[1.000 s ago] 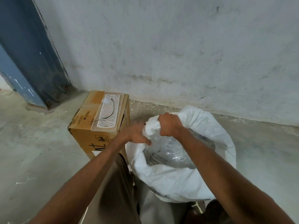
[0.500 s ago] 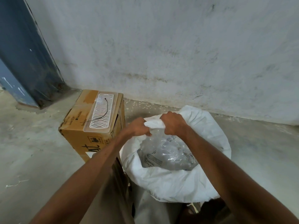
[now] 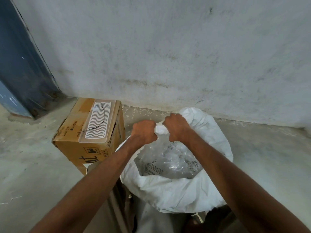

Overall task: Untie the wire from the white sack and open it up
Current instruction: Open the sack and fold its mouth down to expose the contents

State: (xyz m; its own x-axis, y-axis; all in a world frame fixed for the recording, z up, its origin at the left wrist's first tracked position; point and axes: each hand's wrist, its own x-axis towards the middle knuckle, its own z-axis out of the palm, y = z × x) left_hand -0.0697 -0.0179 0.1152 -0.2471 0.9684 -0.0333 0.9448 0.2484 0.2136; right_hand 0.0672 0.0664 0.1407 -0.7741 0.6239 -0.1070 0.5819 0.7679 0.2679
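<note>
Two hands are up at the far rim of the white sack [image 3: 176, 192], both clenched on the same bunched-up bit of white fabric. The left hand [image 3: 144, 132] is fisted on the left end of the twist, knuckles up, and the right hand [image 3: 176, 127] grips the right end, with a little knot of white cloth showing in the gap between them. The hands are just beside each other, nearly touching.

The sack sits on the concrete floor [image 3: 33, 165] close to the wall [image 3: 168, 56], a bit right of the middle of the view. Its mouth is already gaping, the rim rolled down on the near side, and inside you can see a clear plastic liner [image 3: 170, 160] with some black print on it, all crumpled. Can't read the print.

The wire [image 3: 101, 120] is off the sack. It's a thin dark curved piece lying on top of the cardboard box [image 3: 80, 147] just left of the sack, resting across a white wavy-patterned panel [image 3: 97, 121] on the lid. The box stands by the wall too, near a blue door frame [image 3: 21, 64] at the left edge of the view
</note>
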